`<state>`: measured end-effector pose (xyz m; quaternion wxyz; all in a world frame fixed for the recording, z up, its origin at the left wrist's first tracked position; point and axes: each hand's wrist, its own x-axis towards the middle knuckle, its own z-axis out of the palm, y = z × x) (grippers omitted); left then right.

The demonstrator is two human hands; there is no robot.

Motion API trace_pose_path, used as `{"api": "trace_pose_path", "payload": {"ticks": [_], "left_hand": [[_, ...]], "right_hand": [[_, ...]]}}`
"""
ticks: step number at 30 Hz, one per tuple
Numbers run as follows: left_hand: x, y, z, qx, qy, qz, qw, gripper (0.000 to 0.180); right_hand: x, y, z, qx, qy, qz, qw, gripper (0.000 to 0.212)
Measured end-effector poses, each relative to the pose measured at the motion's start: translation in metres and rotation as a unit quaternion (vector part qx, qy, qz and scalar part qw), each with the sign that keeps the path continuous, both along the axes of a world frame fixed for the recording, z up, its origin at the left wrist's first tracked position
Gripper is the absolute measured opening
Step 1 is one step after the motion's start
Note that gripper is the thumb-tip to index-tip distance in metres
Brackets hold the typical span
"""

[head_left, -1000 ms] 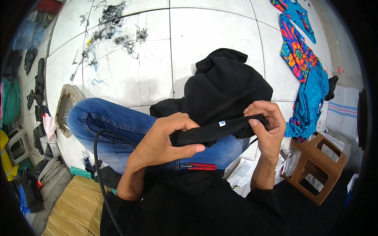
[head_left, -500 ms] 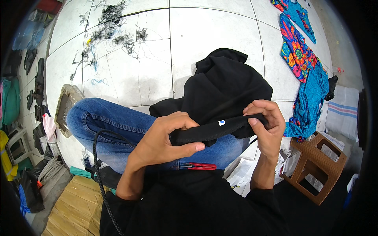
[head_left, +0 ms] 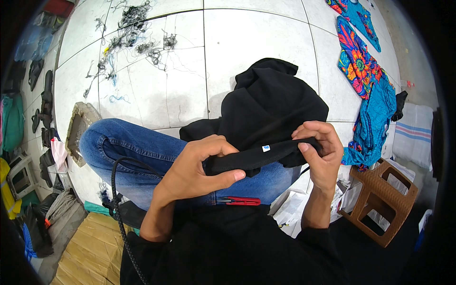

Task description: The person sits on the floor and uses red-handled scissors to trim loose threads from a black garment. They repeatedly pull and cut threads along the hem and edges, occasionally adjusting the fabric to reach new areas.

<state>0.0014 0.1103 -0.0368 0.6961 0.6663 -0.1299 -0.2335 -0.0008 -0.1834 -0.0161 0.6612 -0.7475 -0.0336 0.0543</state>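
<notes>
A black garment (head_left: 270, 97) lies bunched over my lap and onto the floor ahead. Its banded edge, with a small white label (head_left: 266, 148) on it, is stretched between my two hands. My left hand (head_left: 199, 166) pinches the left end of the band between thumb and fingers. At the other end, my right hand (head_left: 320, 147) grips the band, its thumb in front and its fingers curled behind. A red-handled thread snipper (head_left: 240, 201) rests on my lap just below the band.
Loose thread tangles (head_left: 135, 28) litter the white tiles at the far left. Colourful printed clothes (head_left: 361, 71) lie on the right. A brown plastic stool (head_left: 380, 202) is tipped over at the near right. A stone-like tray (head_left: 78, 128) sits by my left knee; a cord (head_left: 116, 204) crosses my left side.
</notes>
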Motion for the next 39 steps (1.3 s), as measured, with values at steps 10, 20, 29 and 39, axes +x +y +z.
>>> {"api": "trace_pose_path", "payload": {"ticks": [10, 20, 29, 39], "left_hand": [[-0.001, -0.001, -0.002, 0.072, -0.101, 0.043, 0.991, 0.024], [-0.014, -0.001, -0.018, 0.127, -0.401, 0.153, 0.894, 0.039], [-0.011, -0.006, -0.006, 0.156, -0.312, 0.144, 0.926, 0.029], [0.000, -0.015, -0.003, 0.124, -0.149, 0.102, 0.976, 0.026]], "right_hand": [[-0.001, -0.004, 0.005, -0.046, -0.056, 0.059, 0.996, 0.045], [-0.024, 0.006, 0.027, -0.373, -0.308, 0.098, 0.870, 0.036], [-0.019, 0.003, 0.016, -0.265, -0.290, 0.053, 0.918, 0.038], [-0.008, 0.010, 0.006, -0.048, 0.006, -0.010, 0.999, 0.059]]}}
